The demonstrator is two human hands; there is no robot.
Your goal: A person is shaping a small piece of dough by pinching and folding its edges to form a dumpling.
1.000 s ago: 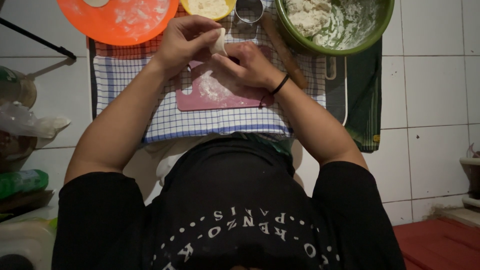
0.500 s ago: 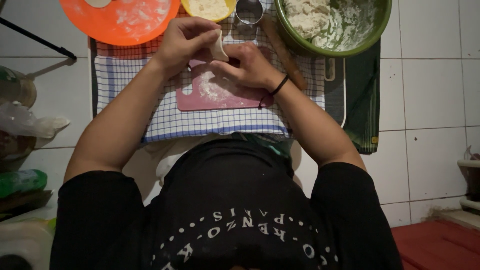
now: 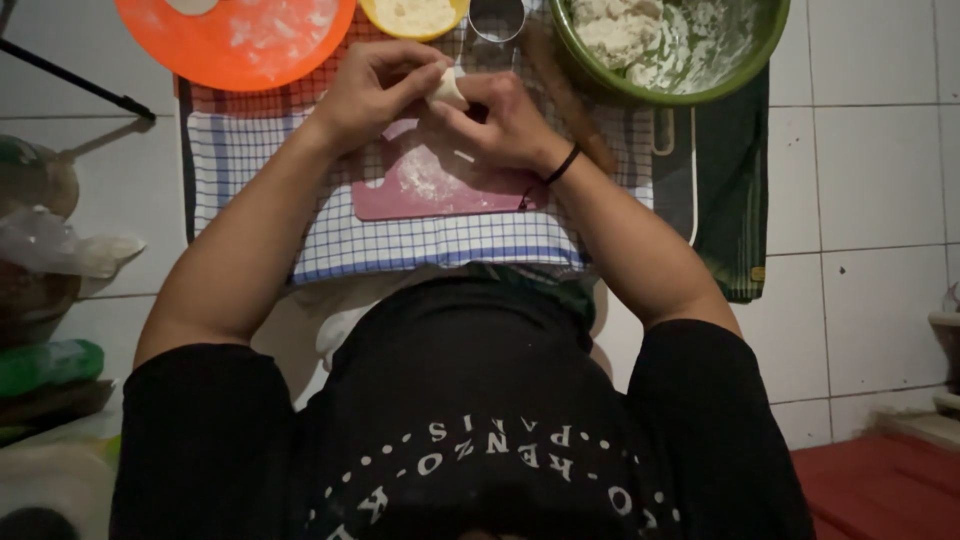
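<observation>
Left hand (image 3: 375, 90) and right hand (image 3: 505, 120) meet over the pink cutting board (image 3: 440, 190), fingers curled closed around one small piece of pale dough (image 3: 447, 88) pinched between the fingertips of both. The piece appears folded, though the dim view leaves its seam unclear. Directly beneath the fingers the board carries a dusting of flour and no other pieces. Beyond the fingertips: an orange floured plate (image 3: 240, 45), a yellow dish of filling (image 3: 413, 15), a round metal cutter (image 3: 497, 18). Past the right knuckles, a green bowl (image 3: 690, 85) holds a sizeable dough lump. Judgement: shaping of this piece is under way; much dough remains unworked.
</observation>
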